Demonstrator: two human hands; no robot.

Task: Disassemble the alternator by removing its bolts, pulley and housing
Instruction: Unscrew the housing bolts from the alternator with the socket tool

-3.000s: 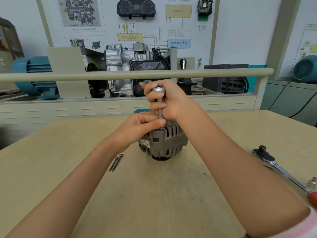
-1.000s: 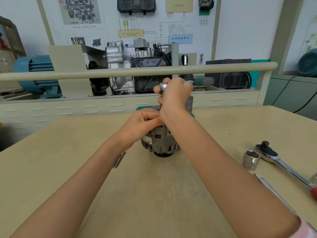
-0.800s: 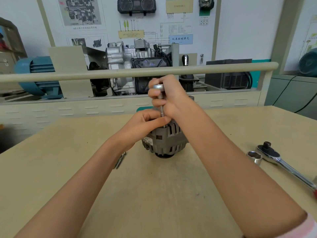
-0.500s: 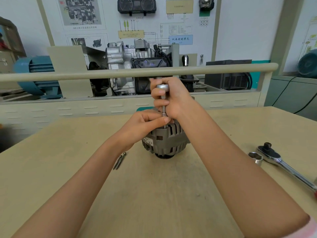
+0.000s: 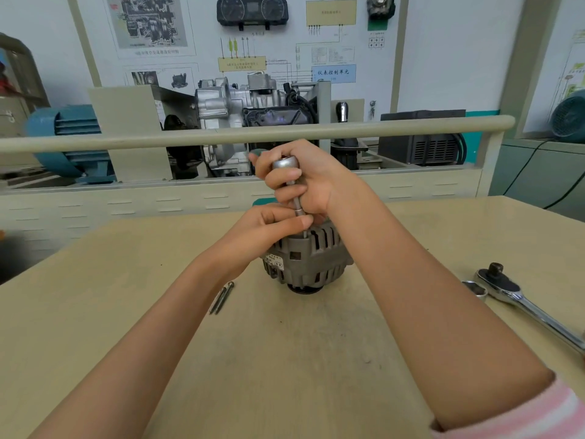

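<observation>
A grey ribbed alternator [image 5: 311, 259] stands on end in the middle of the beige table [image 5: 285, 359]. My right hand [image 5: 304, 179] is wrapped around a steel socket extension bar [image 5: 294, 191] held upright over the alternator's top edge. My left hand [image 5: 269, 228] rests on the alternator's top left and pinches the bar's lower end with thumb and fingers. Two long removed bolts [image 5: 221, 296] lie on the table just left of the alternator. The bar's tip and the bolt under it are hidden by my fingers.
A ratchet wrench [image 5: 525, 304] lies at the right with a loose socket [image 5: 474, 288] beside its head. A beige rail [image 5: 126, 139] runs across behind the table, with an engine display and a blue motor [image 5: 66, 137] beyond it.
My right hand has turned on the bar, swinging away and back to the same grip. My left hand stays on the alternator. The view shifted slightly.
</observation>
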